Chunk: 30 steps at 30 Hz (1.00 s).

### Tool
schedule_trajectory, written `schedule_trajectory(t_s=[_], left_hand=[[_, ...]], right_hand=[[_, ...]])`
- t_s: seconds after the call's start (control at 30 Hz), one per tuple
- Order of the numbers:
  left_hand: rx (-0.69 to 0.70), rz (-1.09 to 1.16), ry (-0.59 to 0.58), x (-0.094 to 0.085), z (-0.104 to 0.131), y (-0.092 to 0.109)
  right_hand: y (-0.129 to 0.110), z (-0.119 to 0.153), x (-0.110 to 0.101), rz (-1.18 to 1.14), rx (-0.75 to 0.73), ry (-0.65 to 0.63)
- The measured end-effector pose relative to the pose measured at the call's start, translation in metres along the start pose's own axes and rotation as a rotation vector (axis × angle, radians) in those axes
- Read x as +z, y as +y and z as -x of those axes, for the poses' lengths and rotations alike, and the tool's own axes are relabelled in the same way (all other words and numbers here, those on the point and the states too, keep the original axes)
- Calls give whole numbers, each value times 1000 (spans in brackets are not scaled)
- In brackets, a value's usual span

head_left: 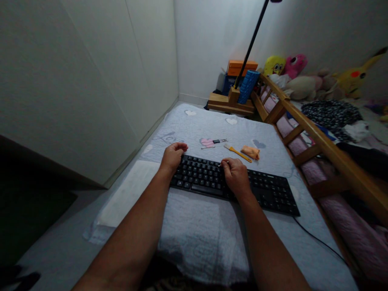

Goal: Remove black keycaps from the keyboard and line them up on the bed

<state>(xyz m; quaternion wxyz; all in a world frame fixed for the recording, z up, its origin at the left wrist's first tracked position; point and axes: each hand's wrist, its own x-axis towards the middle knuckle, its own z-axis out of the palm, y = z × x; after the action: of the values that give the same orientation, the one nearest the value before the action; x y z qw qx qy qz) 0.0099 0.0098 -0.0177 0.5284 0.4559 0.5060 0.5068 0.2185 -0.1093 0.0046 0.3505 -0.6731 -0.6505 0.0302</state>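
Observation:
A black computer keyboard (206, 173) lies slightly slanted on the pale blue quilted cover. My left hand (173, 157) is closed at its upper left corner, fingers curled by the edge. Over the middle keys, my right hand (235, 173) pinches something small with a pale tip; most of it is hidden by the fingers. Beyond the keyboard lie a cotton swab (207, 147) and a thin tool (216, 141) with a black grip and metal tips. To their right are a yellow-handled brush (240, 154) and a crumpled orange cloth (251, 152).
A whitish flat pad (127, 194) lies left of the keyboard. The keyboard's cable (321, 241) trails off to the lower right. A wooden bed rail (321, 133) borders the right side, with plush toys behind. At the far end stands a wooden-based lamp stand (233, 97).

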Motion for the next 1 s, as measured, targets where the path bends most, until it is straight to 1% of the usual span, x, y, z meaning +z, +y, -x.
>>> schedule_trajectory(t_s=[0.27,0.6,1.0], left_hand=[[6,-16,-6,0,0,-2],[10,-30,-5,-1,-1,-2],[11,-43,-12,-2,-1,-2]], right_hand=[[0,-1,0,-14,13,-1],[4,-2,5,-24,-3,29],[-1,0,1,-11,3,19]])
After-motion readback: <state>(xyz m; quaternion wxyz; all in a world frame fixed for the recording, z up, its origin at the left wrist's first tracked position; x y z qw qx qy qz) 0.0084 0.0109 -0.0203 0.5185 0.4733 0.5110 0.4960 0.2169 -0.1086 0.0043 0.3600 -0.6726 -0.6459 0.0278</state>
